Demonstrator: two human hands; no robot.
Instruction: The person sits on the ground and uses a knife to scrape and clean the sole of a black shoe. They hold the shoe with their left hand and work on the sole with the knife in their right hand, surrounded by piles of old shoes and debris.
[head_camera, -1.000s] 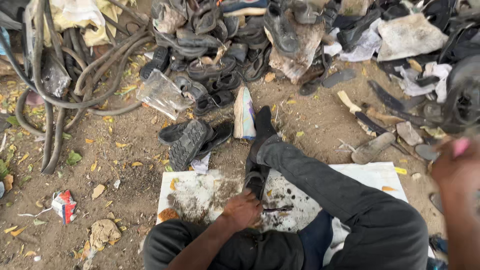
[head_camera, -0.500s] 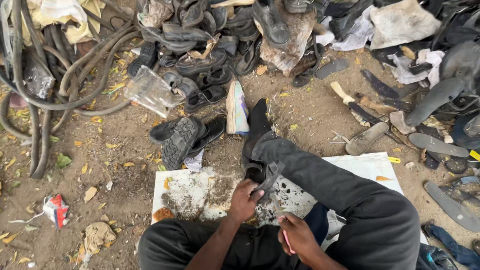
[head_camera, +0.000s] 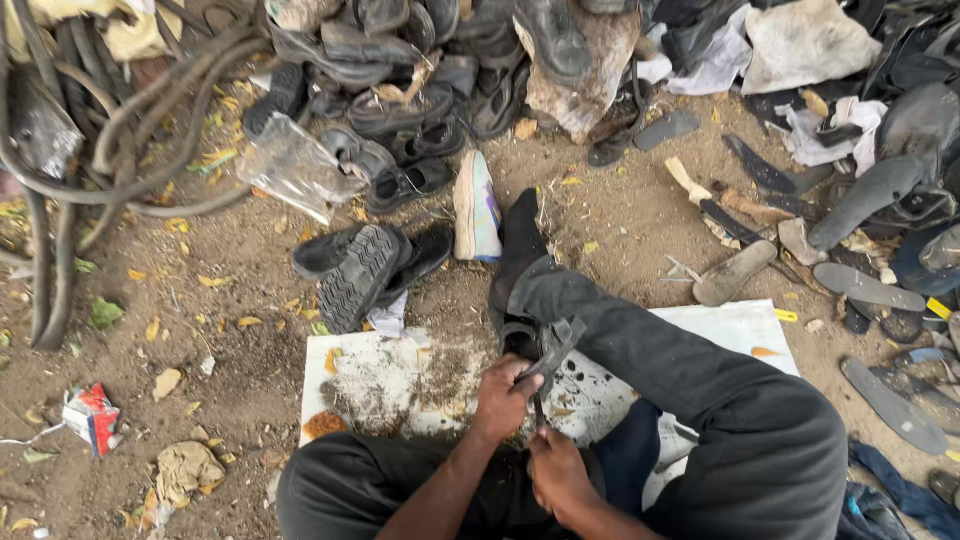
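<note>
I sit on the ground with my legs over a dirty white board (head_camera: 400, 385). My left hand (head_camera: 503, 395) grips a black sandal (head_camera: 540, 345) by its strap, holding it up against my outstretched right leg. My right hand (head_camera: 558, 470) is closed just below it, pinching a thin dark tool (head_camera: 538, 412) that points up at the sandal. Both hands nearly touch. What the tool's tip does is hidden by my fingers.
A black shoe sole (head_camera: 355, 275) and a white sneaker (head_camera: 476, 210) lie just beyond the board. A heap of old shoes (head_camera: 430, 60) and rubber hoses (head_camera: 90, 130) fills the far side. Loose soles (head_camera: 860, 285) lie scattered to the right.
My right hand came in from the far right edge down to my lap and closed on the tool. My left hand lifted the sandal slightly.
</note>
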